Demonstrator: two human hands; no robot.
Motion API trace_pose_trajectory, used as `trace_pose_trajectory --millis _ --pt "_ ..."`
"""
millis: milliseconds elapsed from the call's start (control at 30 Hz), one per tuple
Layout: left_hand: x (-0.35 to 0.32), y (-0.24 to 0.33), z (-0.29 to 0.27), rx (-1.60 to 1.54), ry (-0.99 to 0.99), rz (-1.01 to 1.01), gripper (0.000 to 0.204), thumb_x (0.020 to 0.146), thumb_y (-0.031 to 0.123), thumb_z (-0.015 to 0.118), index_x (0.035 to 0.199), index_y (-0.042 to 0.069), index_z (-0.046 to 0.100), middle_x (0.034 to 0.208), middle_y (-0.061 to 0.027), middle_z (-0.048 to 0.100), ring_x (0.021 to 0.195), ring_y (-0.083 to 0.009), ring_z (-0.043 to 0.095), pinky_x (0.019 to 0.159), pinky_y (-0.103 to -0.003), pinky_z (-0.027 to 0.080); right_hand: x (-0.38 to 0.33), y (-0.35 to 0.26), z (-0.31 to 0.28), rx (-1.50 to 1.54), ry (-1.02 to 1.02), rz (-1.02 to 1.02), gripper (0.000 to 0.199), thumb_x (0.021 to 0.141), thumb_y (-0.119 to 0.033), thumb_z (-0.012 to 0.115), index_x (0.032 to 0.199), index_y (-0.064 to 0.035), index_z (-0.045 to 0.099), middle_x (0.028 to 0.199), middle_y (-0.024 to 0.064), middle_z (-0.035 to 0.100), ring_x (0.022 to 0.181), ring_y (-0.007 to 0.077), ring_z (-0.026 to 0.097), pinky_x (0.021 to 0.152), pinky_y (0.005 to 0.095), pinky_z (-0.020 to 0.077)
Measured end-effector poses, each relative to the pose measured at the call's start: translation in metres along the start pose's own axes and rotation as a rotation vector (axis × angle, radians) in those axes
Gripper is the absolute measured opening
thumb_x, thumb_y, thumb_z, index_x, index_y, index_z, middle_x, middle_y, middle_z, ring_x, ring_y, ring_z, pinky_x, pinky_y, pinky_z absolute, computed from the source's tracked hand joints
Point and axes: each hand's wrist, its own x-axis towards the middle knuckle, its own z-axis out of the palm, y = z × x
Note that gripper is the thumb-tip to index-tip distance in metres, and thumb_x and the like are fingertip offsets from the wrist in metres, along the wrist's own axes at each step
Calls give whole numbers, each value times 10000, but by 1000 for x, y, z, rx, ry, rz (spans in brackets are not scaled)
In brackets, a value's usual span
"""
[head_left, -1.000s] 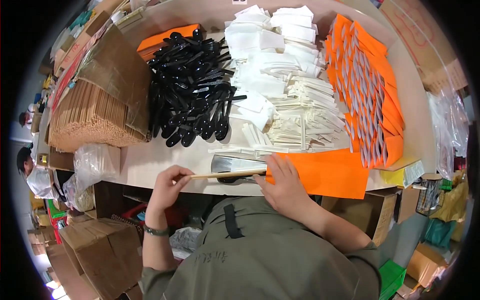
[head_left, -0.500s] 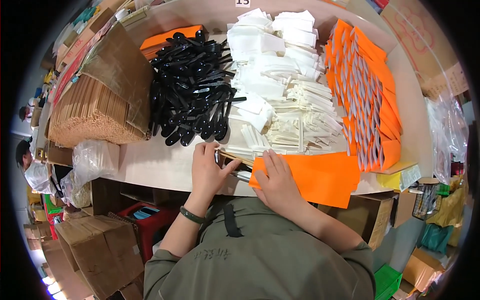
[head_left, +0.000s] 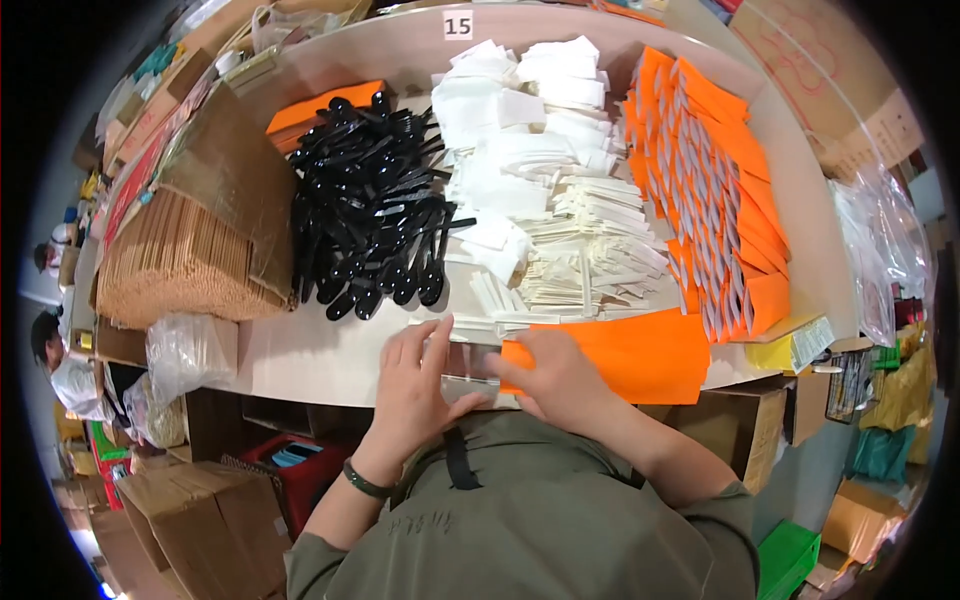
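In front of me, near the table's front edge, lies a flat orange paper sleeve [head_left: 640,355], apparently in a layered stack. My right hand [head_left: 560,375] is closed over its left end, fingers curled and the fingertips partly hidden. Between my hands sits a clear, see-through plastic piece [head_left: 468,362]; its full shape is hard to make out. My left hand [head_left: 412,375] is at its left side, thumb stretched out and apart from the fingers, with nothing visible in the grasp. Beyond lie a heap of black plastic spoons [head_left: 375,200] and slim white paper packets [head_left: 590,240].
At left stands an open cardboard box [head_left: 185,260] packed with brown, stick-like pieces, a clear plastic bag [head_left: 190,345] below it. White napkins [head_left: 500,120] lie at the back. Rows of filled orange sleeves [head_left: 700,190] line the right side. A raised rim [head_left: 560,25] encloses the table's back.
The sticks and dark utensil between my hands are no longer visible. My left hand has opened and moved slightly down. My right hand now curls over the orange sleeve's end. The view has shifted.
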Motion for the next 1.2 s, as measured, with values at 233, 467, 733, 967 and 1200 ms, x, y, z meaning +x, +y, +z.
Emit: trace_pose_trajectory --millis 233,467,733,967,1200 --pt "12 -31 1 20 -17 -85 366 648 140 777 933 80 554 765 -102 567 731 -329 597 626 -421 467 69 25 -100 -265 -94 -259 171 750 -167 751 791 -61 623 798 115 552 704 285 584 586 393 476" --pt "-19 -11 15 -972 -646 -535 494 781 288 805 1106 -3 572 987 -195 627 839 -287 623 774 -360 508 -16 106 -118 -290 -232 -63 239 826 -244 764 819 -31 656 1106 154 626 1226 383 533 1014 475 428" --pt "6 21 21 -1032 -801 -262 511 790 235 805 1175 1 563 1093 -150 626 975 -248 605 861 -348 494 2 37 -12 -265 -123 -197 341 782 -363 686 913 -52 640 1089 206 575 1030 402 567 886 462 469" --pt "-50 -29 23 -261 -148 -516 519 712 183 818 1154 39 586 904 -148 630 831 -351 637 746 -383 522 5 5 4 -125 -181 508 285 912 -310 605 801 -49 625 670 151 639 641 366 643 578 494 494" --pt "-45 -42 -3 -242 -495 -304 684 663 164 853 1278 77 566 934 -120 627 866 -334 644 755 -398 527 13 6 26 59 -108 577 192 836 -215 604 811 -26 614 687 191 639 661 381 650 611 490 509"
